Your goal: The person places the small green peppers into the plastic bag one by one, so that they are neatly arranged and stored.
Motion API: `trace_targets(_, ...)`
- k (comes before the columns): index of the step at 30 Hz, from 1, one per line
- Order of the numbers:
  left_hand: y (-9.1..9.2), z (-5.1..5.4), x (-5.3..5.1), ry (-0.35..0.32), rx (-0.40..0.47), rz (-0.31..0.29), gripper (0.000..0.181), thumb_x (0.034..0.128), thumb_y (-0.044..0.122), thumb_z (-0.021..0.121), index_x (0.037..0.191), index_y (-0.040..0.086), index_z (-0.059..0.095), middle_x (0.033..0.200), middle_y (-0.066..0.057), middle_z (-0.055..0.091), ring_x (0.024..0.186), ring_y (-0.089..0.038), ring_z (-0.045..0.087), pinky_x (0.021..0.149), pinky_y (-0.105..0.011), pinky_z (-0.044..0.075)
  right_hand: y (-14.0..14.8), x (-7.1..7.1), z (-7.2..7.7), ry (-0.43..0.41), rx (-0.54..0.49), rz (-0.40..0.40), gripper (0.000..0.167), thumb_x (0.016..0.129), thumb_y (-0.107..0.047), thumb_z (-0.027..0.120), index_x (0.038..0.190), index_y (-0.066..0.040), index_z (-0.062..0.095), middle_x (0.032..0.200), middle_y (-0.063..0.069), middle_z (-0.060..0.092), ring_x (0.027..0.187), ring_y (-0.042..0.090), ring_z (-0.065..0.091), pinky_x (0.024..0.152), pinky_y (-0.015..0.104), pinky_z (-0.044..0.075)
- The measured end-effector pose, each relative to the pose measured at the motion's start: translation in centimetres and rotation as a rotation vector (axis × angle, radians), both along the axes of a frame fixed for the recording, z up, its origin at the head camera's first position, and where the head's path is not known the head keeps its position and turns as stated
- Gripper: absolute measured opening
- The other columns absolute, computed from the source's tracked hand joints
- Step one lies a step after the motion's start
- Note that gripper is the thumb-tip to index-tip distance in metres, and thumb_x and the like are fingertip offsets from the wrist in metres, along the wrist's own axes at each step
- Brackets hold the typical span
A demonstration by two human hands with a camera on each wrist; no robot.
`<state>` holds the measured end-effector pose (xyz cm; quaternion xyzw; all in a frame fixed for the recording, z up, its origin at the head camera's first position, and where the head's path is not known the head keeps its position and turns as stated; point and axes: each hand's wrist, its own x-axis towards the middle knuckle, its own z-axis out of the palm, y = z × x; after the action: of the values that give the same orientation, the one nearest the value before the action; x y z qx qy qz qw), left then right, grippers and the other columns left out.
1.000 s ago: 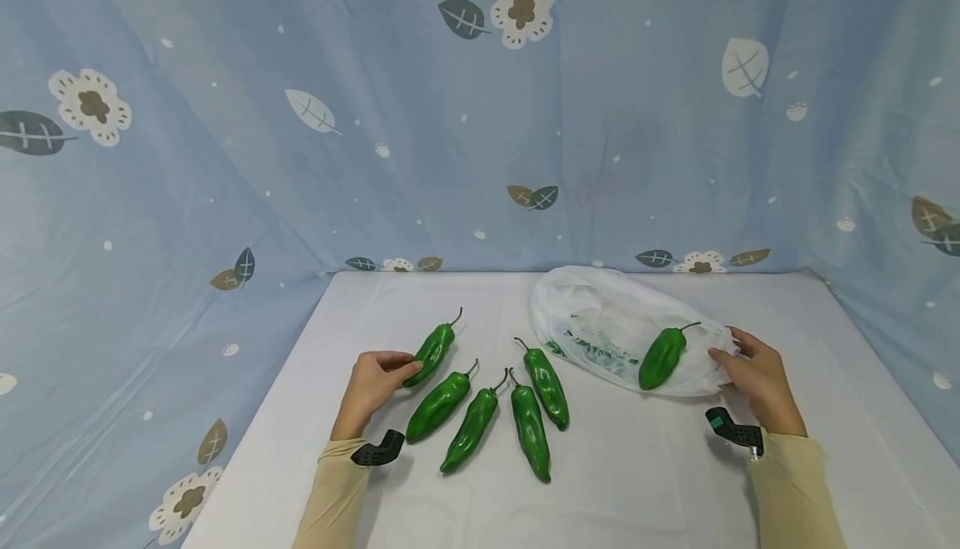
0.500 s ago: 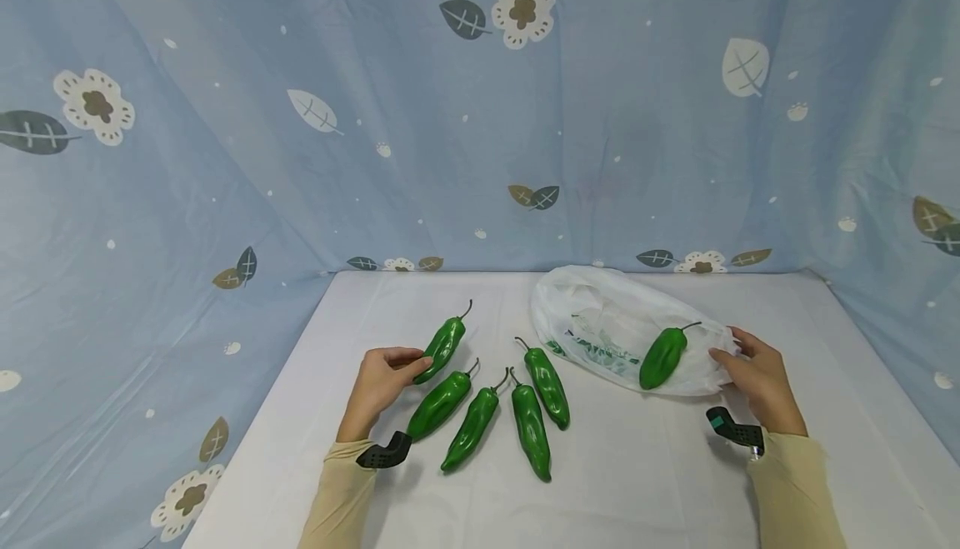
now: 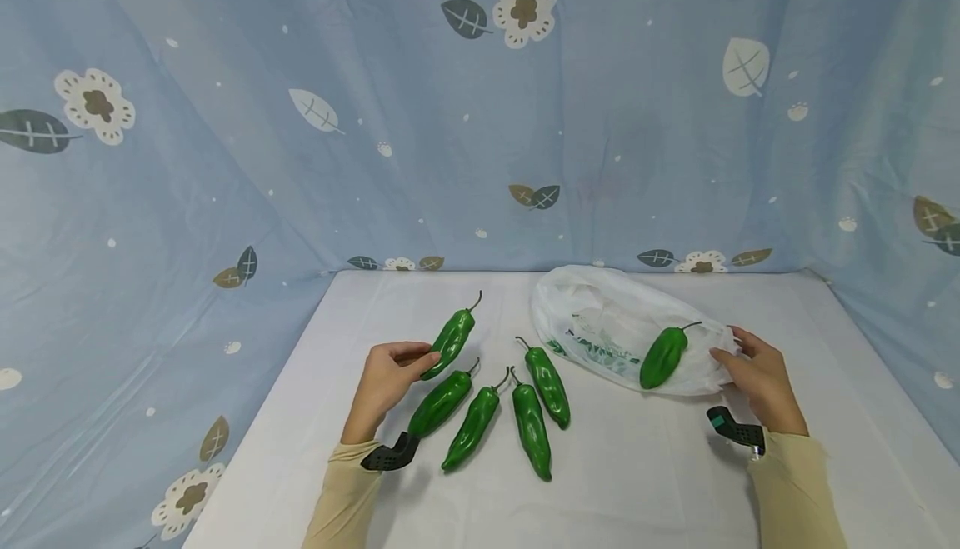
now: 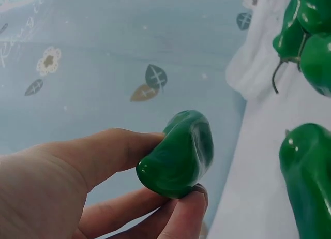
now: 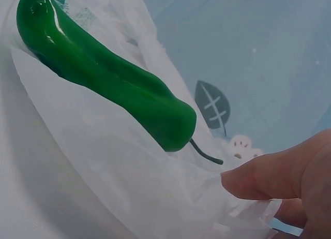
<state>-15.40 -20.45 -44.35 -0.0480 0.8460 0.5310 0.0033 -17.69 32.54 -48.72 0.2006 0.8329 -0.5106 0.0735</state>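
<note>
My left hand [image 3: 388, 384] pinches a green chili pepper [image 3: 453, 339] between thumb and fingers, its stem pointing up and away. In the left wrist view the blunt end of this held pepper [image 4: 181, 156] faces the camera. At the right, my right hand [image 3: 761, 378] holds the edge of a white plastic bag [image 3: 592, 295] with green print, thumb on top and fingers beneath. On the bag lies another green chili pepper [image 5: 103, 73], its stem close to my right thumb [image 5: 258, 179].
Several more green peppers lie fanned out on the white tabletop between the hands, among them a middle one [image 3: 471, 430] and one nearest the bag [image 3: 547, 386]. A blue patterned curtain [image 3: 480, 116] hangs behind the table and at its sides.
My left hand has moved a little to the right and away from me, carrying its pepper up off the others. The right hand, the bag and the pepper on it have stayed put.
</note>
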Motion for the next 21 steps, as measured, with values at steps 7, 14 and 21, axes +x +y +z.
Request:
trace_targets(7,0.7,0.7,0.3,0.027,-0.01,-0.02,0.037,0.0905,0.031,0.082,0.119,0.007,0.077,0.119,-0.013,0.077,0.109,-0.027,0.074,0.089,-0.037,0.061,0.2,-0.1,0.2,-0.017,-0.002,-0.011,0.078,0.104,-0.03,0.053,0.165,-0.002,0.013,0.166,0.038,0.015,0.149,0.056,0.026,0.119,0.068,0.032)
trace_targets(14,1.5,1.0,0.4,0.042,-0.006,-0.045,0.035,0.0908,0.028,0.081,0.118,0.006,0.078,0.116,-0.014,0.078,0.105,-0.026,0.076,0.088,-0.039,0.062,0.2,-0.1,0.7,-0.029,0.009,-0.013,0.077,0.104,-0.029,0.053,0.166,-0.006,0.013,0.166,0.037,0.014,0.15,0.057,0.023,0.119,0.068,0.033)
trace_targets(21,2.5,1.5,0.4,0.058,0.018,-0.073,0.033,0.0906,0.026,0.082,0.117,0.005,0.078,0.115,-0.015,0.078,0.102,-0.026,0.076,0.083,-0.035,0.063,0.2,0.1,0.7,-0.015,0.017,-0.013,0.075,0.104,-0.03,0.053,0.166,-0.008,0.017,0.164,0.039,0.018,0.146,0.055,0.032,0.108,0.059,0.047)
